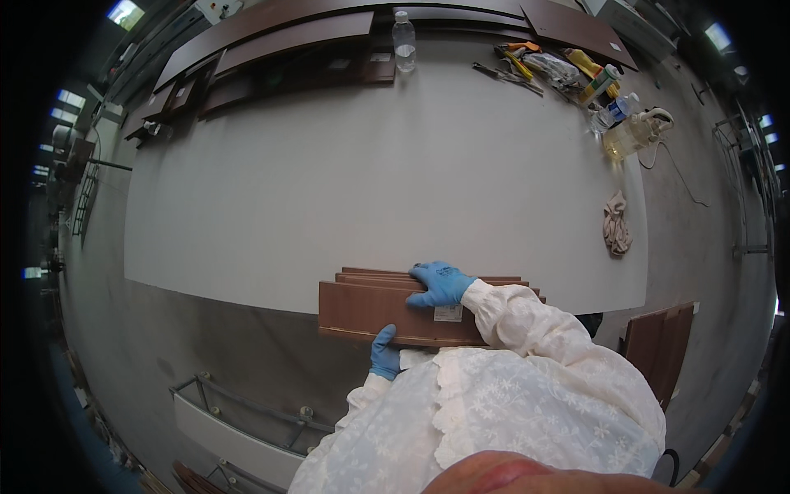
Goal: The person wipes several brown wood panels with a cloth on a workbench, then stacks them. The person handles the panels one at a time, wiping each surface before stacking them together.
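A small stack of reddish-brown wooden boards (pixel 362 306) lies at the table's near edge, close against my body. The top one bears a white paper label (pixel 448 314). In a blue glove, my right hand (pixel 444 285) reaches over the stack, its fingers bent around the far edges of the boards and its thumb on the top face. My left hand (pixel 384 354), also gloved in blue, grips the near edge from below with its thumb up against the board; its other fingers are hidden.
On the white table (pixel 370 181), long dark-brown panels (pixel 288 41) lie along the far side with a plastic bottle (pixel 404 41). At the far right are pliers (pixel 517 76), more bottles, a yellowish jug (pixel 635 134) and a crumpled cloth (pixel 615 224). A metal-framed cart (pixel 239 424) stands at lower left.
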Tool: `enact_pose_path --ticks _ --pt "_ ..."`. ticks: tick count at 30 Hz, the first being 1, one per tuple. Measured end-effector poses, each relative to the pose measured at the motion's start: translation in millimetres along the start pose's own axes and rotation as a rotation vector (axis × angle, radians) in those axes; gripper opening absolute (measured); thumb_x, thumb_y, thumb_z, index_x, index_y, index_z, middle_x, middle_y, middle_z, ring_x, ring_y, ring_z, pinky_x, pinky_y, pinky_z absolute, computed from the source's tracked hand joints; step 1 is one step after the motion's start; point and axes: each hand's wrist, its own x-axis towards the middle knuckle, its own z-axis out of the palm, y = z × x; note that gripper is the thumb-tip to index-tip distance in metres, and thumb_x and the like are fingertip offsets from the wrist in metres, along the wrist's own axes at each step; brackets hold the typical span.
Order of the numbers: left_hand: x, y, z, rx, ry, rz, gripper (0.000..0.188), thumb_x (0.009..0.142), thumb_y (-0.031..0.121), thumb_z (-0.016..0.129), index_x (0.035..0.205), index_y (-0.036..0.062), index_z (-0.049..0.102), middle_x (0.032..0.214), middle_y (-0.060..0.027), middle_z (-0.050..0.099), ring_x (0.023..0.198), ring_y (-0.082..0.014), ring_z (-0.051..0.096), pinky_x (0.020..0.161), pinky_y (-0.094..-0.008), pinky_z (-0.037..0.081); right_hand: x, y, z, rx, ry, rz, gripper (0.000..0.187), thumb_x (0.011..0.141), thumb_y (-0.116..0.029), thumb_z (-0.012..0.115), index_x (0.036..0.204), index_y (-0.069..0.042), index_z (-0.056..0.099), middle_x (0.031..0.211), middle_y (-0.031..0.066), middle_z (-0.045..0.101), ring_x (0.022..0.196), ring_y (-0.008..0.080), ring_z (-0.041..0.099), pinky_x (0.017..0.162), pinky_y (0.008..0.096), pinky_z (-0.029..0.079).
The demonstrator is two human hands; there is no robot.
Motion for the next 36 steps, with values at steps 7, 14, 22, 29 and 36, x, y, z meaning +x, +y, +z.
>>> enact_pose_path --ticks 7,14,22,29,36 --pt "-6.6 -1.1 -14.5 0.044 0.000 0.055 0.055 0.091 0.023 0.072 0.139 0.0029 0.057 0.138 -0.0163 0.062 0.125 -0.0347 0.060 0.110 -0.0528 0.047 -5.0 -9.3 -5.3 -0.042 -0.038 0.046 0.085 0.081 -0.064 0.070 0.139 -0.003 0.059 0.136 0.0231 0.061 0.129 0.0401 0.056 0.111 0.0457 0.044" --pt "-14.3 1.2 -2.7 -0.022 -0.046 -0.039 0.059 0.089 0.027 0.073 0.140 0.0043 0.055 0.137 -0.0185 0.062 0.124 -0.0386 0.060 0.108 -0.0535 0.049 -19.3 12.3 -15.5 0.101 -0.090 0.159 0.091 0.080 -0.065 0.073 0.146 -0.004 0.055 0.147 0.0224 0.056 0.137 0.0353 0.053 0.114 0.0431 0.043" --pt "-15.5 3.9 -8.9 -0.046 -0.044 0.041 0.059 0.090 0.019 0.073 0.143 0.0023 0.052 0.142 -0.0212 0.058 0.128 -0.0399 0.058 0.112 -0.0546 0.046 -23.9 -8.4 -10.6 0.150 -0.231 0.221 0.088 0.085 -0.059 0.073 0.148 -0.002 0.051 0.141 0.0238 0.061 0.129 0.0364 0.060 0.111 0.0421 0.045" --pt "-32.7 11.9 28.7 -0.070 -0.199 -0.138 0.059 0.094 0.025 0.070 0.146 0.0047 0.051 0.147 -0.0173 0.055 0.136 -0.0373 0.050 0.119 -0.0536 0.040 -71.4 -17.0 -10.1 0.281 -0.055 0.224 0.094 0.084 -0.052 0.075 0.156 -0.003 0.041 0.151 0.0228 0.053 0.141 0.0352 0.051 0.117 0.0399 0.040" --pt "-40.5 15.3 89.7 0.419 -0.156 0.059 0.050 0.094 0.030 0.073 0.136 0.0074 0.058 0.135 -0.0111 0.063 0.127 -0.0285 0.058 0.111 -0.0476 0.049 -141.0 -16.6 -20.7 0.613 0.180 0.093 0.080 0.088 -0.047 0.076 0.151 -0.006 0.051 0.142 0.0161 0.063 0.128 0.0282 0.060 0.112 0.0398 0.044"
